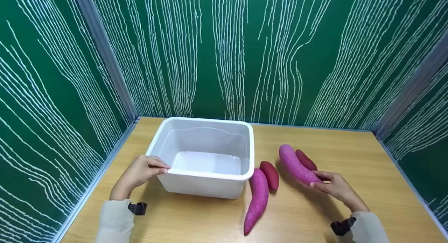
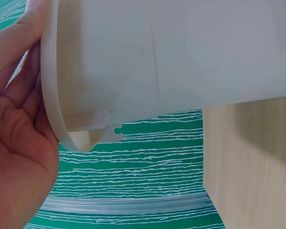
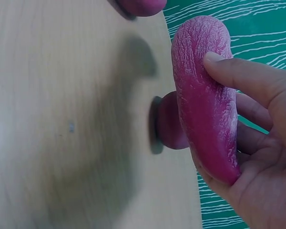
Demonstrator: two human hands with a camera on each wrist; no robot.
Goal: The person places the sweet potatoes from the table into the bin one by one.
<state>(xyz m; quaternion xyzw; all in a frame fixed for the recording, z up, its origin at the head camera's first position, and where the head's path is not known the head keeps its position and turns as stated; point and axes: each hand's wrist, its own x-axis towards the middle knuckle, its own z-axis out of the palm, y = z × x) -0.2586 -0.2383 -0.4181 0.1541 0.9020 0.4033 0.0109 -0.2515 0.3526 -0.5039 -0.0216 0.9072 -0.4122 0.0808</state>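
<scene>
My left hand [image 1: 147, 169] pinches the near-left rim of a white plastic bin [image 1: 203, 187]; in the left wrist view its thumb and fingers are on either side of the rim [image 2: 49, 71]. The bin's inside holds nothing. My right hand [image 1: 334, 187] grips the near end of a long, curved pink sweet potato [image 1: 295, 164], raised over the table. In the right wrist view the thumb presses on this sweet potato [image 3: 205, 105]. Behind it a small dark red sweet potato [image 1: 306, 160] lies partly hidden on the table.
Against the bin's right side lie another long pink sweet potato [image 1: 258, 201] and a small red one [image 1: 270, 176]. The wooden table [image 1: 196, 222] is bordered by metal edging and green panels with white lines [image 1: 224, 61].
</scene>
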